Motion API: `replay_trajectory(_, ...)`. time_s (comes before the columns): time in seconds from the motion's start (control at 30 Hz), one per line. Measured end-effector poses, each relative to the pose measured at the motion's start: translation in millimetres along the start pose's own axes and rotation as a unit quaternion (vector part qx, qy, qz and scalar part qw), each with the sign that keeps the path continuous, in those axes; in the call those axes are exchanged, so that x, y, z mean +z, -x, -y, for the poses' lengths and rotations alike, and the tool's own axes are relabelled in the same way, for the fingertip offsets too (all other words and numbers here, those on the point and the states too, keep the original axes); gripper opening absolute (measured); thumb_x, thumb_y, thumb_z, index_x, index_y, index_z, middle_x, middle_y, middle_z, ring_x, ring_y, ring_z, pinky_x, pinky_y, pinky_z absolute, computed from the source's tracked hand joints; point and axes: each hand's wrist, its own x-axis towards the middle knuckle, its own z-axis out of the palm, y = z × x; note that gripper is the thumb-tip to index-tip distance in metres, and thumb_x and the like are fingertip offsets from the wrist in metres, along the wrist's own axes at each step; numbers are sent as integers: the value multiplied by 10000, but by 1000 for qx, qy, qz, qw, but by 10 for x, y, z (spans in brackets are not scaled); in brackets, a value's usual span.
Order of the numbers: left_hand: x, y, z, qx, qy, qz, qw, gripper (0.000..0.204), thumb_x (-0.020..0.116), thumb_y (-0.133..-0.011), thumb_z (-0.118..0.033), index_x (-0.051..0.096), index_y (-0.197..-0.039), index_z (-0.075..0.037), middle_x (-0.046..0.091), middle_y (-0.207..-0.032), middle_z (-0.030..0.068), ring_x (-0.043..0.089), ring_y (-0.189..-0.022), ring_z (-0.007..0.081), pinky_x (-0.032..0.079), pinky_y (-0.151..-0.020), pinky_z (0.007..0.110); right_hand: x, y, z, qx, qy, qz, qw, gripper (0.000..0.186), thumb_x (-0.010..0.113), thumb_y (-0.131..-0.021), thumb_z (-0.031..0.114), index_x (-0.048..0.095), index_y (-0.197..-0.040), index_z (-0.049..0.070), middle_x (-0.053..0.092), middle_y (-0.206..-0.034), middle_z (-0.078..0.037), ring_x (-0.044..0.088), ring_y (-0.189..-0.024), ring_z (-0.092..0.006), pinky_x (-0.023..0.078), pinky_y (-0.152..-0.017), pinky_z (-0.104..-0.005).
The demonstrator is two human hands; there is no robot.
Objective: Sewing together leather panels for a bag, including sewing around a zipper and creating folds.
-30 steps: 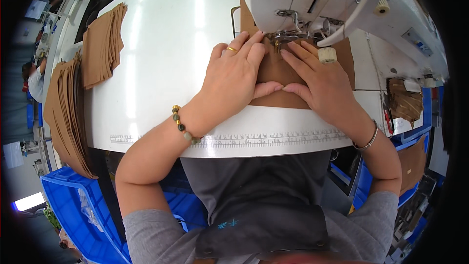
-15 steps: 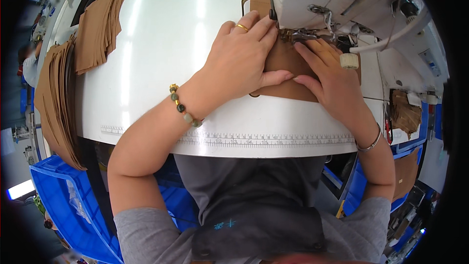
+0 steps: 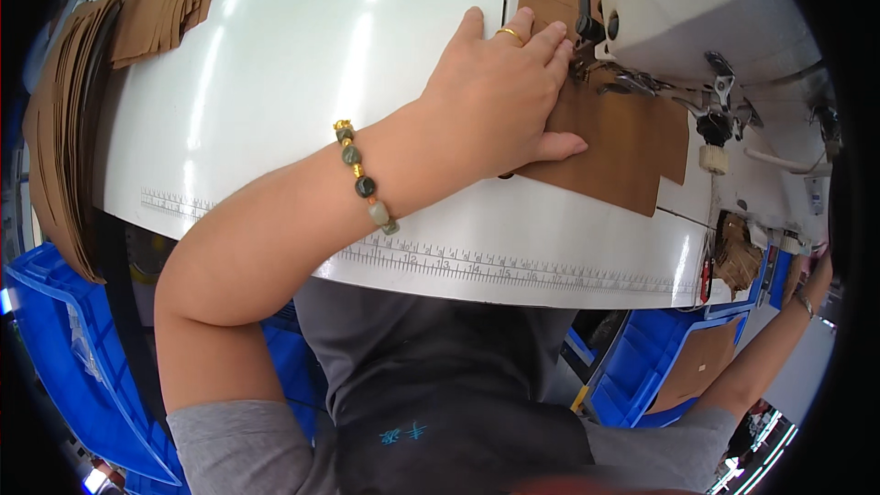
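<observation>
Your brown sheet [image 3: 623, 137] lies on the white table [image 3: 275, 55], partly beneath the sewing machine [image 3: 715, 27] and reaching out on its near side and along its left. Your left hand [image 3: 509, 82] is palm down on the sheet, just left of the machine's foot, its fingers slightly spread and the thumb stretched out; it pinches nothing. Your right hand [image 3: 815, 266] is out beyond the machine's right side, at the rim of the view; it is too small and dark there to tell whether it grips anything.

As for markings, a printed ruler scale [image 3: 477, 268] with numerals runs along the table edge on the machine's near side. Blue embroidered characters [image 3: 404, 434] sit on your dark apron [image 3: 440, 339], nearer to you than the machine. In the blue bin [image 3: 623, 376], to the machine's near right, a brown panel [image 3: 687, 380] carries a small pale label [image 3: 702, 368], too small to read.

Brown scraps [image 3: 736, 252] lie near the machine, on its near right, with a red-handled tool [image 3: 706, 280] beside them. Two brown stacks, one taller [image 3: 73, 128] and one lower [image 3: 174, 0], stand well to the machine's left.
</observation>
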Motion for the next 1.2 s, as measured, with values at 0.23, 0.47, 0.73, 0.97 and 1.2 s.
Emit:
replay_trajectory(0.23, -46, -1, -22, 0, -29, 42, 999, 846, 603, -915, -669, 610, -1400, 23, 610, -1456, 101, 532, -1381, 281, 428, -1129, 512, -224, -84, -718, 162, -155, 28, 974, 236, 621, -1025, 172, 685, -1075, -49, 685, -1084, -229, 632, -956, -295, 496, -866, -395)
replay_trajectory(0.47, -66, 12, -27, -5, -14, 57, 998, 845, 606, -917, -662, 604, -1412, 23, 614, -1460, 103, 569, -1351, 289, 436, -1121, 475, -291, -18, -747, 184, -183, 24, 965, 286, 606, -1052, 229, 673, -1124, -39, 675, -1154, -222, 629, -1027, -292, 497, -917, -396)
replay_trajectory(0.73, -51, 8, -14, -5, 0, 72, 997, 845, 628, -906, -654, 606, -1407, 26, 600, -1477, 117, 554, -1373, 291, 456, -1102, 408, -216, 77, -644, 184, -194, 25, 963, 264, 647, -1037, 194, 697, -1195, -12, 689, -1141, -113, 645, -1000, -217, 526, -830, -327)
replay_trajectory(0.97, -37, 15, -18, -16, 26, 52, 998, 841, 654, -892, -644, 614, -1399, 25, 598, -1479, 120, 550, -1377, 294, 457, -1101, 398, -196, 265, -494, 213, -142, 3, 967, 426, 686, -1009, 286, 620, -1337, 23, 641, -1265, -84, 624, -1136, -206, 534, -939, -347)
replay_trajectory(1.2, -37, 20, -15, -16, 26, 50, 998, 839, 658, -892, -639, 614, -1400, 27, 601, -1474, 124, 559, -1367, 294, 464, -1084, 385, -227, 186, -646, 190, -179, 29, 965, 429, 705, -1003, 280, 625, -1313, -5, 644, -1260, -90, 627, -1128, -211, 531, -943, -348)
